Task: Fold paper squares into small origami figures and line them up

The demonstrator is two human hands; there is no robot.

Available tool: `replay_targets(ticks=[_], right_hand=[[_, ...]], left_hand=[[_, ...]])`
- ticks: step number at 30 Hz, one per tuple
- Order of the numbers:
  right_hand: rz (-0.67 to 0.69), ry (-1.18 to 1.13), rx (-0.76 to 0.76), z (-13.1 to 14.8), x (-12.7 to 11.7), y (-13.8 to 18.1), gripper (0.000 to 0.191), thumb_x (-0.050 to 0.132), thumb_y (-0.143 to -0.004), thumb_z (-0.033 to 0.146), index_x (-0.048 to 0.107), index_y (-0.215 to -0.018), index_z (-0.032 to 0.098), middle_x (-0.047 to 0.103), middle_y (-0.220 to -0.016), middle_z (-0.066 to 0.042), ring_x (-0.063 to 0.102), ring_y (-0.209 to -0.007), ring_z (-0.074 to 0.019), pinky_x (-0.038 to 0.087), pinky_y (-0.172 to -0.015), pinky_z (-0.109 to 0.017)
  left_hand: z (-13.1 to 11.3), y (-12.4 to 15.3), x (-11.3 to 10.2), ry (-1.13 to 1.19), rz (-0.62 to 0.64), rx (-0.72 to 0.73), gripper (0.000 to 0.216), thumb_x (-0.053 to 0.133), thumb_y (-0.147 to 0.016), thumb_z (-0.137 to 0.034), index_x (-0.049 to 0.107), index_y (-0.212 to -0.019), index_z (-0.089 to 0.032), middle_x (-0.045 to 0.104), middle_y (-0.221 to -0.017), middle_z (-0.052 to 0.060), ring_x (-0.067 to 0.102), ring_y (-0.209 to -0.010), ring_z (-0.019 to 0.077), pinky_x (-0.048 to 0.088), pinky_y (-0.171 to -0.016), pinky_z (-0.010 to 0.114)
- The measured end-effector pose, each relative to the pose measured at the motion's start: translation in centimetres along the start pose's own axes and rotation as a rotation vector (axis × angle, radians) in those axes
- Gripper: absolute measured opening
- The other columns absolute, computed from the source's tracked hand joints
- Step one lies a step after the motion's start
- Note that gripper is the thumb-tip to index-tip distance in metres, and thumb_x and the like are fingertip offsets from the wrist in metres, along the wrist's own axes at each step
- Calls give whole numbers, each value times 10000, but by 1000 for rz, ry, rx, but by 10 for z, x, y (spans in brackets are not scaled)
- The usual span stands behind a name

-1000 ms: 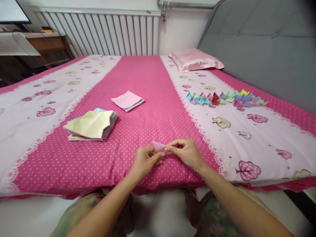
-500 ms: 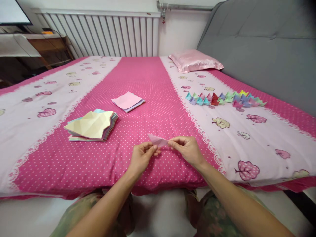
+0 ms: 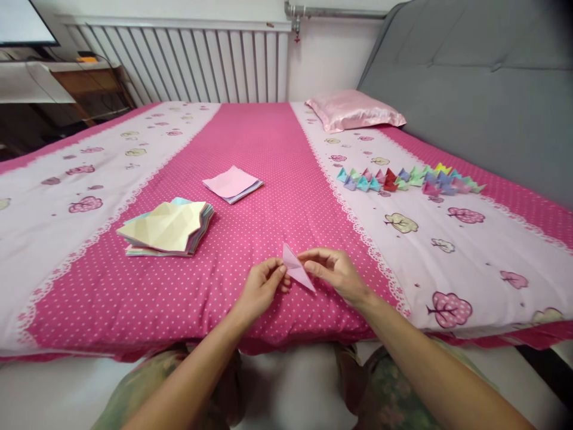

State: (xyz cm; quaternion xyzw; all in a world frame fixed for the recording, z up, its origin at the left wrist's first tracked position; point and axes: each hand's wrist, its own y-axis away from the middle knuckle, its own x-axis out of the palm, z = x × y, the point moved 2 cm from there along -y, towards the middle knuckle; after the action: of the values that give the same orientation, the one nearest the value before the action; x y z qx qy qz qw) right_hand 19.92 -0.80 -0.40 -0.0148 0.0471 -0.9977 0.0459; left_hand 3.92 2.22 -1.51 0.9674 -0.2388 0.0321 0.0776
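A small folded piece of pink paper (image 3: 297,269), long and pointed at both ends, is held tilted above the bed's near edge. My left hand (image 3: 264,285) pinches its left side between thumb and fingers. At its right side is my right hand (image 3: 338,275), thumb and forefinger apart, their tips close to the paper's edge; whether they touch it I cannot tell. To the left lies a thick stack of creased coloured paper (image 3: 168,227), pale yellow on top. Beyond it is a smaller pile of square sheets (image 3: 233,182) with pink uppermost.
Several small folded paper pieces (image 3: 389,179) in many colours stand in rows on the right. A pink pillow (image 3: 356,110) lies at the back by the grey headboard (image 3: 470,89). Behind the polka-dot bedspread (image 3: 255,137) is a white radiator (image 3: 188,63).
The pink paper has turned from lying nearly level to a steep slant, its lower point now towards me. My right hand's fingers have parted from its right tip. The left hand keeps its pinch.
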Motion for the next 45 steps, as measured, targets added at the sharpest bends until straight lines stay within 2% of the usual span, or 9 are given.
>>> replay_targets(ticks=[7, 17, 23, 29, 45], right_hand=[[-19, -30, 7, -3, 2, -1, 182, 681, -701, 310, 672, -853, 210, 683, -853, -27, 622, -795, -147, 474, -753, -283], [-2, -64, 38, -8, 3, -2, 218, 683, -693, 335, 692, -866, 202, 678, -780, -16, 604, -734, -134, 456, -726, -269], [9, -45, 26, -7, 3, -1, 202, 619, -753, 355, 691, -871, 208, 662, -757, -9, 583, -704, -126, 446, -687, -255], [5, -30, -1, -6, 2, 0, 171, 634, -744, 336, 694, -847, 213, 649, -737, 3, 578, -721, -126, 433, -696, -246], [7, -34, 34, -8, 4, -1, 215, 620, -746, 375, 688, -770, 172, 560, -618, 23, 470, -569, -86, 375, -566, -222]], left_hand=[[-1, 4, 3, -39, 78, -1, 209, 542, -774, -332, 561, -728, -129, 552, -620, 4, 524, -568, 88, 435, -574, 223], [0, 4, 3, -25, 98, 6, 203, 517, -790, -325, 530, -742, -128, 542, -662, 13, 517, -591, 93, 438, -584, 232], [-1, 5, 4, -84, 105, 18, 187, 478, -815, -298, 511, -738, -131, 520, -661, 4, 505, -603, 92, 431, -606, 237], [-2, 5, 4, -144, 108, 21, 192, 455, -825, -295, 511, -739, -132, 507, -655, -2, 493, -604, 91, 418, -610, 234], [0, 5, 3, -150, 109, 27, 185, 449, -828, -290, 503, -732, -141, 503, -651, -4, 489, -599, 90, 412, -604, 231]])
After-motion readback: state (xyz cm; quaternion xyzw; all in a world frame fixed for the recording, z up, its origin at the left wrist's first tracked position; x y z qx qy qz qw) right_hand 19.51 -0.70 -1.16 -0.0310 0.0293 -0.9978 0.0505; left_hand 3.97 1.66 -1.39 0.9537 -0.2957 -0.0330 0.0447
